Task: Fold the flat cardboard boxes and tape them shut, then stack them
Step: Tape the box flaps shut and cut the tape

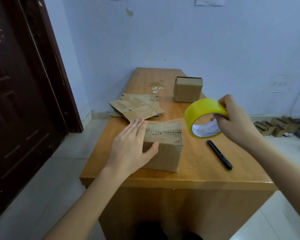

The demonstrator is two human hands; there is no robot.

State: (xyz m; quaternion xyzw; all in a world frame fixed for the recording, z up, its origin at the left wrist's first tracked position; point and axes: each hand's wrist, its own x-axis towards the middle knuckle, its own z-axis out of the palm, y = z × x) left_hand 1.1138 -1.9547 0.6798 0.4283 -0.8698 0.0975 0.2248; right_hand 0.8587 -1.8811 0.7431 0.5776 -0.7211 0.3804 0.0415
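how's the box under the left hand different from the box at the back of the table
The near box is held: the left hand lies flat on its top, and clear tape stretches from it to the yellow roll in the right hand. The far box stands alone, untouched. The near box's top looks rough and torn; the far box's faces look smooth. Both are brown cardboard, folded up, on the wooden table.

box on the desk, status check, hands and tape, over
Left hand flat on near box, pressing top. Right hand grips yellow tape roll, strip stretched to box. Black pen beside box, not in the way.
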